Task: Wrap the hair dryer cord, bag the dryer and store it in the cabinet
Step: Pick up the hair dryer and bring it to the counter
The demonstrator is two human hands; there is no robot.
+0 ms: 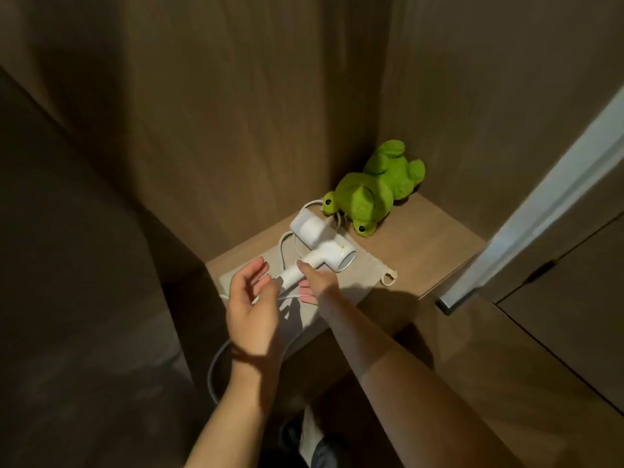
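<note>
A white hair dryer [320, 243] lies on a beige cloth bag [363, 275] on a wooden shelf, nozzle pointing right. My right hand [315, 282] grips the dryer's handle, thumb on top. My left hand [251, 309] hovers just left of the handle, palm up, fingers relaxed, close to the white cord [285, 244]. The cord loops behind the dryer and hangs off the shelf's front edge in a grey arc [214, 369].
A green plush frog [371, 190] lies at the back of the wooden shelf [429, 238], touching the cord loop. Wood panels close the back and left. A white-edged cabinet door [540, 211] stands open on the right.
</note>
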